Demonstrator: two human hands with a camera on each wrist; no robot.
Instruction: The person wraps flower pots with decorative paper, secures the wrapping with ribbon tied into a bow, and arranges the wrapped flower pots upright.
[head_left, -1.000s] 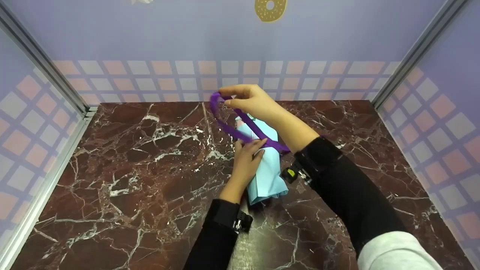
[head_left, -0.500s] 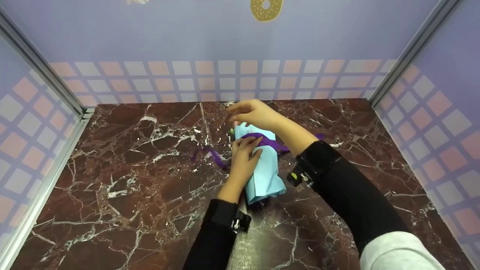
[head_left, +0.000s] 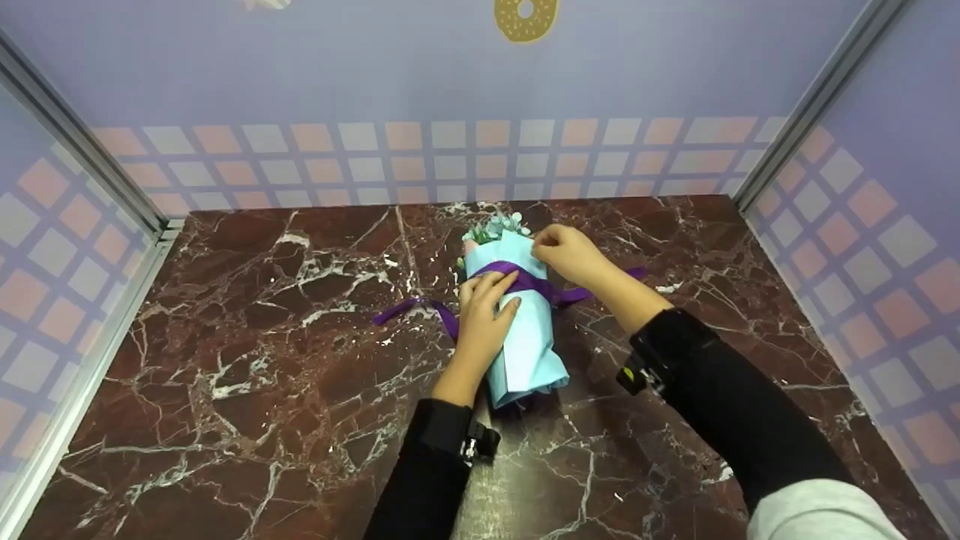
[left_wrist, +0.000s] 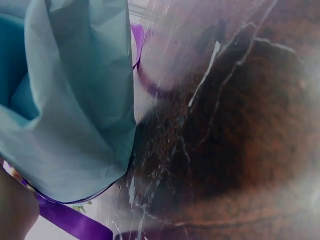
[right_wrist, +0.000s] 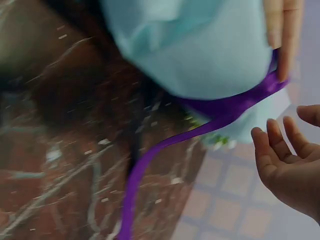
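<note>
A bouquet wrapped in light blue paper [head_left: 529,337] lies on the marbled tabletop, its pale blue flowers [head_left: 501,225] toward the back wall. Across its middle runs a purple ribbon [head_left: 544,291]. My left hand [head_left: 484,311] rests on the bouquet's left side, its fingertips pressing the ribbon against the paper. Beside the upper right edge of the wrapping is my right hand [head_left: 574,255], fingers loosely bent and nothing between them. In the right wrist view, that hand's fingers [right_wrist: 277,150] are a little apart from the ribbon. The left wrist view mostly shows blue paper [left_wrist: 75,110].
One loose ribbon end [head_left: 397,309] trails left on the tabletop [head_left: 262,375], the other ribbon end [head_left: 634,274] lies to the right behind my right forearm. Lilac walls [head_left: 375,67] with a checked border close in the back and both sides.
My right hand has let go of the ribbon loop and moved down and right to the wrapping's edge. The ribbon has dropped, one end now lying at the left. My left hand has stayed.
</note>
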